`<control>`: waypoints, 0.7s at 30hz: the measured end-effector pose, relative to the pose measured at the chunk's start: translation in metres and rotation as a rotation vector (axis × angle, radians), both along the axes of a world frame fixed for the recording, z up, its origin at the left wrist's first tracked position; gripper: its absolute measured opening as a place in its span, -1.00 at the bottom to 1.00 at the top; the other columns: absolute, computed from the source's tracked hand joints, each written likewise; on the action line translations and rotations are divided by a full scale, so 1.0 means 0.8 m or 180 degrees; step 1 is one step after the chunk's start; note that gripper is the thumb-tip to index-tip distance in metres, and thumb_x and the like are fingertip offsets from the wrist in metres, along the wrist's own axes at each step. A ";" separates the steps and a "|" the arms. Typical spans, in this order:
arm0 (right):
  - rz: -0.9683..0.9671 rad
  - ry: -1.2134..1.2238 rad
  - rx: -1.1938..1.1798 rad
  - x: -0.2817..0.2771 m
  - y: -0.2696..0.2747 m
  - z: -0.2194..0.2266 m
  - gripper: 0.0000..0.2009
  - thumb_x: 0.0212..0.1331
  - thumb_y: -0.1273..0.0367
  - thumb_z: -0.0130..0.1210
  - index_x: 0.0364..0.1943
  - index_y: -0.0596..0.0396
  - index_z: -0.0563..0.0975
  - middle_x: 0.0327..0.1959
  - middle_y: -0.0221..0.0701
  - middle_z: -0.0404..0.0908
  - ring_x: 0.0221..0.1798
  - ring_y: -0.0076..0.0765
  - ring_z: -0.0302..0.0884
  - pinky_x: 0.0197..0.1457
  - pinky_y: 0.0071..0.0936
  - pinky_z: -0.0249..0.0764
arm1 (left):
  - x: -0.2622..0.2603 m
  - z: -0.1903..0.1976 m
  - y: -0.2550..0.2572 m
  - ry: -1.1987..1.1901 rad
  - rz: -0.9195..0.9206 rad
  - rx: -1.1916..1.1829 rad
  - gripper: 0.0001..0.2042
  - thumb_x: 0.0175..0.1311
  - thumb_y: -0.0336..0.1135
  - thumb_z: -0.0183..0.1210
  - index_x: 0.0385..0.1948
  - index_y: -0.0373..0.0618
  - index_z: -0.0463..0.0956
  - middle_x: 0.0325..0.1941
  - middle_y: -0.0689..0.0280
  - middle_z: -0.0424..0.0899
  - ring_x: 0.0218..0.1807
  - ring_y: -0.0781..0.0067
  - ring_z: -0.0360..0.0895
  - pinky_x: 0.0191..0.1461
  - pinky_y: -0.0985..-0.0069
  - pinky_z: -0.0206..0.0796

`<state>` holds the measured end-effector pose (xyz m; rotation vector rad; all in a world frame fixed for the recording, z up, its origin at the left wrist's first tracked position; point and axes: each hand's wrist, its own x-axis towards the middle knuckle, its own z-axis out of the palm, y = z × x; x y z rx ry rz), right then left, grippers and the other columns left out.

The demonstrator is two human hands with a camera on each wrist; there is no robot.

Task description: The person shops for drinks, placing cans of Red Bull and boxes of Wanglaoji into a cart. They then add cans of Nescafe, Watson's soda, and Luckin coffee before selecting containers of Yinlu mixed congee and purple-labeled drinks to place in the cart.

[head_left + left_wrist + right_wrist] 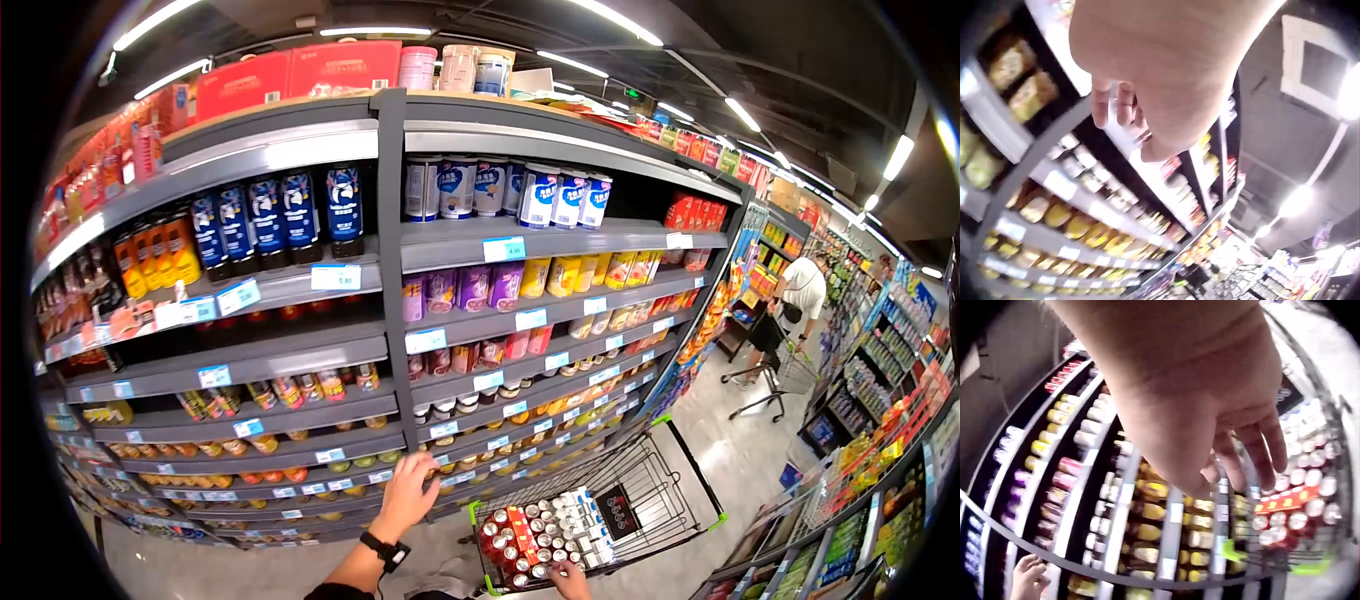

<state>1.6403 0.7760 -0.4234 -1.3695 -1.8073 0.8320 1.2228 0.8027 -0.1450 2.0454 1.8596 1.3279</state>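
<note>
My left hand [408,497], with a dark band on its wrist, is held out in front of the lower shelves, fingers loosely bent and nothing in them. The left wrist view shows the same hand [1154,81] with jars and cans on the shelves behind it. At the bottom of the head view, my right hand [570,580] is beside the near side of a shopping cart [680,487]. Its fingers [1260,453] hang loose and empty in the right wrist view, overlapping the cart there. Packs of red-and-silver cans [508,545] and white-and-silver cans [583,520] stand in the cart.
A long grey shelf unit [392,250] faces me, stocked with blue bottles [298,212], blue-and-white tins [540,197] and purple cans [472,288]. Another stocked shelf [880,490] lines the right side. Farther down the aisle a person [800,290] stands with a cart.
</note>
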 end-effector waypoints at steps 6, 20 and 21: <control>-0.0054 -0.0079 0.0552 -0.148 0.200 0.350 -0.71 0.30 0.34 0.26 0.04 0.14 0.60 -0.20 -0.27 0.74 -0.26 -0.46 0.67 -0.21 -0.46 0.54 | -0.007 0.174 0.169 0.0629 0.0039 0.1334 -0.70 0.17 -0.36 0.33 -0.04 -0.14 0.62 0.32 0.12 0.55 0.27 0.00 0.47 0.31 0.11 0.28; -0.0167 0.0427 0.2620 -0.365 0.440 0.558 -0.32 0.19 0.30 0.29 0.40 0.18 0.31 0.32 0.05 0.45 0.35 0.21 0.44 0.35 -0.15 0.43 | -0.017 0.225 0.337 0.1309 0.0925 0.1317 -0.42 0.27 -0.04 0.27 0.28 -0.13 0.46 0.20 0.09 0.61 0.39 0.03 0.38 0.48 -0.24 -0.18; -0.0147 0.0631 0.2441 -0.368 0.437 0.558 -0.34 0.18 0.29 0.30 0.37 0.18 0.33 0.31 0.03 0.46 0.32 0.18 0.48 0.32 -0.16 0.45 | -0.016 0.223 0.336 0.1258 0.0944 0.1374 -0.44 0.28 -0.04 0.27 0.26 -0.11 0.48 0.19 0.09 0.62 0.37 0.05 0.40 0.47 -0.23 -0.17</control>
